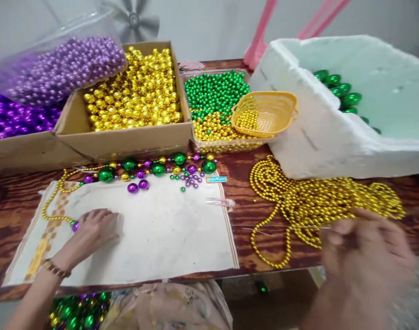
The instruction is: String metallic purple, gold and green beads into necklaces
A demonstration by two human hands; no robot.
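My left hand, with a beaded bracelet at the wrist, rests on the white cloth. Its fingers are bent down and close together, and whatever they hold is hidden. Beside it a purple bead ends a gold bead strand, which curves up to a row of green, purple and gold beads. My right hand, blurred by motion, pinches a thin clear thread that stretches leftward over the dark wooden table. Behind that hand lies a heap of gold bead strands.
Thread snips and loose small beads lie on the cloth. Along the back stand a cardboard box of gold beads, a bag of purple beads, a yellow basket on a bead tray, and a white foam box.
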